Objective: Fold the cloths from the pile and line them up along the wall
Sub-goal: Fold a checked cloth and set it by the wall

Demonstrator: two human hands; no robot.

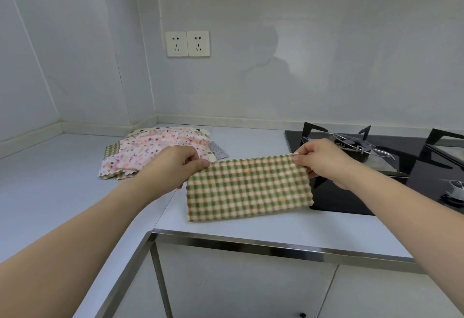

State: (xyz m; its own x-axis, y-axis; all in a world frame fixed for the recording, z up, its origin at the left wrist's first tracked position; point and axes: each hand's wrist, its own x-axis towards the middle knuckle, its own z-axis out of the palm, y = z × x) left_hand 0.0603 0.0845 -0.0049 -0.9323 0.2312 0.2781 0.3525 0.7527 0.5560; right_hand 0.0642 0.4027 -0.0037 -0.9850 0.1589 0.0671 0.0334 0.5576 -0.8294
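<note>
A green, pink and cream checked cloth (248, 187) lies folded double on the white counter (62, 179), its fold toward me. My left hand (175, 164) pinches its far left corner, and my right hand (324, 159) pinches its far right corner, both edges lifted slightly. The pile of cloths (155, 149) sits behind my left hand near the corner of the wall, with a pink flowered cloth on top and a checked one and a grey one showing beneath.
A black gas hob (391, 164) with pan supports takes up the counter to the right, just past the cloth. Two wall sockets (187, 43) hang above the pile. The counter's steel front edge (251, 242) runs close below the cloth.
</note>
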